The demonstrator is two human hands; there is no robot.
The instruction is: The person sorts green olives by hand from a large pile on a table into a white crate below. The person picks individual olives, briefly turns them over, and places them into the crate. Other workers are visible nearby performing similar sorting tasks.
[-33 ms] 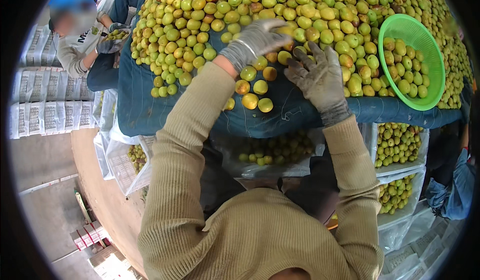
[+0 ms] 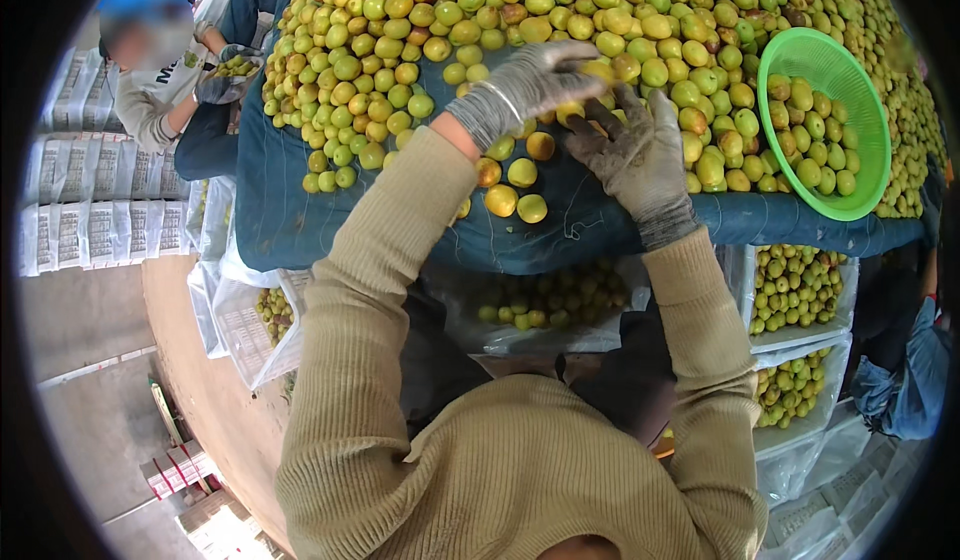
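Half the scene's guesswork: left hand [image 2: 525,88] in a grey glove reaches across, fingers curled over a yellow-green fruit [image 2: 598,70] at their tips, though the grip itself is mostly hidden. Right hand [image 2: 640,155], dirty glove, fingers spread loosely just under the left fingertips; can't tell if it holds anything. Green basket [image 2: 868,100] sits well right of those fingers

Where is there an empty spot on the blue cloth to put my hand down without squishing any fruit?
The blue cloth is bare along its near edge, below the left heap of fruit, and again between the few loose fruits and the green basket, under the right hand. Everywhere farther up, around the left hand, fruit is packed tight.
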